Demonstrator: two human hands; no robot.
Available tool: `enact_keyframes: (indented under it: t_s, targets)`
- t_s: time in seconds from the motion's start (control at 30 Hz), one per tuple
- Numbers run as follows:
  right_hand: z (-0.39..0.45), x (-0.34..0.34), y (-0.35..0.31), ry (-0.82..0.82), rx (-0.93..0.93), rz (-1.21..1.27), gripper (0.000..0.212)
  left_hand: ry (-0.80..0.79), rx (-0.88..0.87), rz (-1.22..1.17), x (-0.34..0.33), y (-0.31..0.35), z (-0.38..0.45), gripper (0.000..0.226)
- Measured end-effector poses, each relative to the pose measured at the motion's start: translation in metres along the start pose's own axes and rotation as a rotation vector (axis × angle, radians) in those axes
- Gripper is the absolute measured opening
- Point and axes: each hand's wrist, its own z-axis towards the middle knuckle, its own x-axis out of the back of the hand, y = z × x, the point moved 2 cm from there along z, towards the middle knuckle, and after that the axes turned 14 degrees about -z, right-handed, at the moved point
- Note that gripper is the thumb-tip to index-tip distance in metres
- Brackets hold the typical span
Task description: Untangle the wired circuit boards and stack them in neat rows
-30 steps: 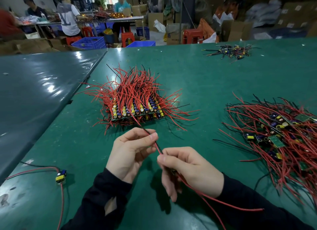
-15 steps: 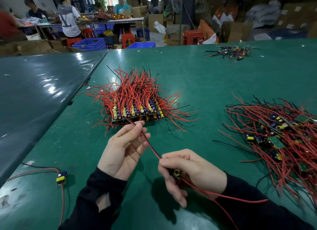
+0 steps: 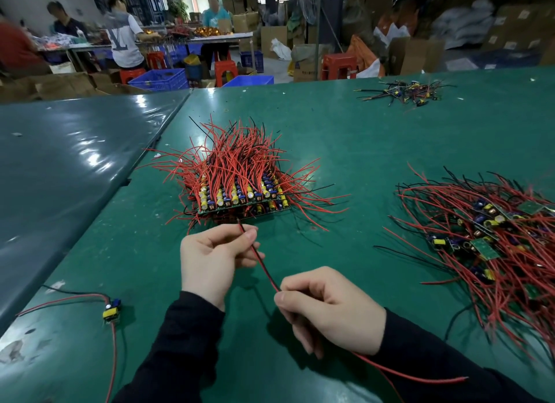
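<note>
**Straightening one board's leads before stacking**

Spanning the whole foreground, the green bench (image 3: 345, 132) carries everything in use. On its right side lies the tangled heap (image 3: 492, 246) of wired circuit boards, red and black leads crossing in all directions, with green boards and yellow parts showing through. At centre stands the stacked block (image 3: 240, 196) of finished boards, set in neat rows with their leads fanning up and outward. A small far pile (image 3: 402, 92) of dark-wired pieces sits well apart toward the back edge, and one loose board (image 3: 111, 310) with its red and black leads lies near the left front edge.

Both hands work just in front of the stacked block. The left hand (image 3: 214, 258) pinches the free end of a paired red-and-black wire (image 3: 261, 264) between thumb and fingertips; the right hand (image 3: 327, 306) is curled around the same wire lower down. The board itself is hidden inside the right hand. A further red lead (image 3: 420, 375) trails out beneath the right wrist.

To do this step well, the judgement is to draw the wire taut and straight between the two grips, keep the trailing lead clear of the heap, and then seat the board flush against the front row.
</note>
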Motion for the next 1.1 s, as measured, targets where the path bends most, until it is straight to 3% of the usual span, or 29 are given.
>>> enact_keyframes:
  t_s: [0.17, 0.37, 0.57, 0.73, 0.97, 1.1]
  targets:
    - [0.0007, -0.0012, 0.0033, 0.037, -0.053, -0.057, 0.036, -0.004, -0.128, 0.250, -0.0004, -0.0047, 0.0016, 0.022]
    - [0.0007, 0.0010, -0.0027, -0.062, -0.077, 0.068, 0.032, -0.045, -0.023, -0.005, 0.0000, -0.0014, 0.0034, 0.012]
    - [0.0009, -0.0020, -0.0006, -0.013, -0.066, 0.026, 0.033, -0.044, -0.096, 0.238, -0.0017, -0.0079, 0.0025, 0.019]
    - [0.0008, -0.0007, -0.0034, -0.065, -0.079, 0.097, 0.033, -0.025, -0.021, -0.011, 0.0042, -0.0032, 0.0074, 0.011]
    - [0.0023, 0.0004, -0.0003, -0.081, -0.090, 0.101, 0.035, -0.037, -0.149, 0.233, 0.0001, -0.0062, 0.0036, 0.021]
    - [0.0020, 0.0013, -0.0014, -0.088, -0.059, 0.124, 0.029, -0.032, -0.024, 0.020, 0.0037, -0.0033, 0.0070, 0.014]
